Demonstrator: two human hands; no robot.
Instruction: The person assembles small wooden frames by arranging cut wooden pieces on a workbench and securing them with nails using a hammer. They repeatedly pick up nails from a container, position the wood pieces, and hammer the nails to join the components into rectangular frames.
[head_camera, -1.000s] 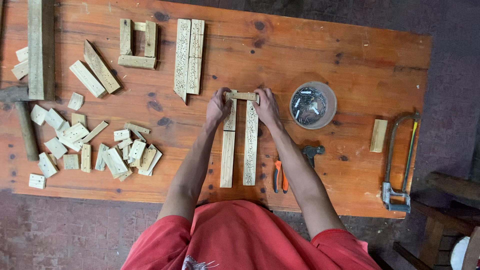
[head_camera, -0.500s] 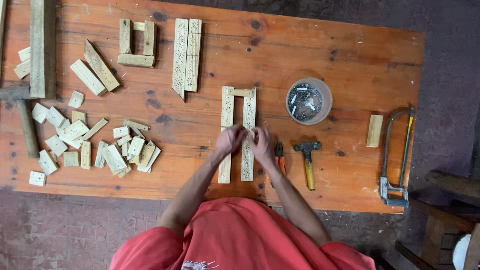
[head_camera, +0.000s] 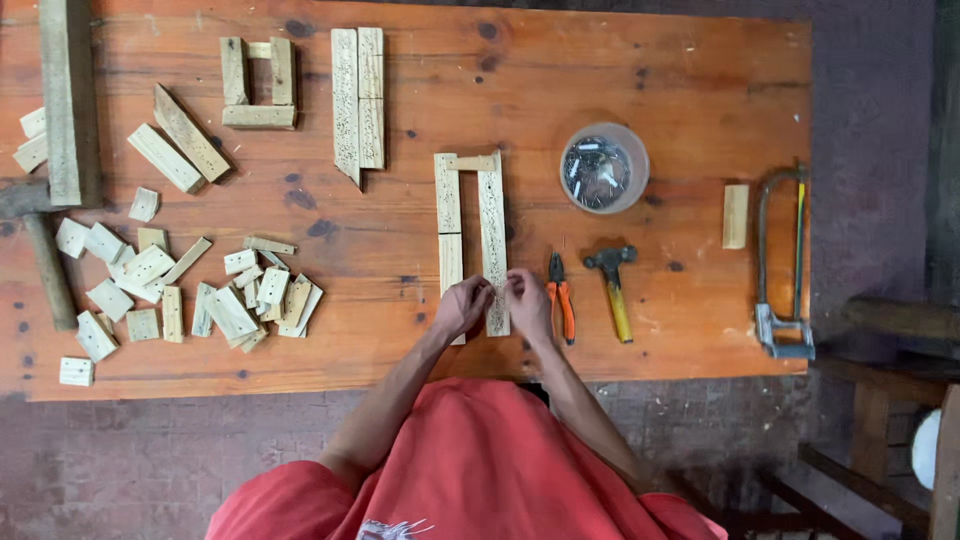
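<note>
Tabletop (head_camera: 600, 60) of orange-brown planks is seen from above, with a person in a red shirt at its near edge. Near the far left edge a long plank (head_camera: 68, 100) is laid upright in the view, and a pair of tall slats (head_camera: 358, 100) is placed side by side at the far middle. At the centre an open wooden frame (head_camera: 472, 235) is laid flat: two long strips set parallel, joined across the far end by a short crosspiece. At the right edge a hacksaw (head_camera: 785, 265) is positioned, with a small wood block (head_camera: 736, 216) just beside it. A round container of nails (head_camera: 603, 168) is placed right of the frame. A hammer (head_camera: 612, 285) and orange-handled pliers (head_camera: 561, 297) are laid between the frame and the saw. Small offcuts (head_camera: 200, 290) are scattered at the left. The left hand (head_camera: 462, 306) and right hand (head_camera: 528, 303) are brought together at the near end of the frame, fingers curled in on the strip ends; whether the strips are gripped or only touched cannot be told.
</note>
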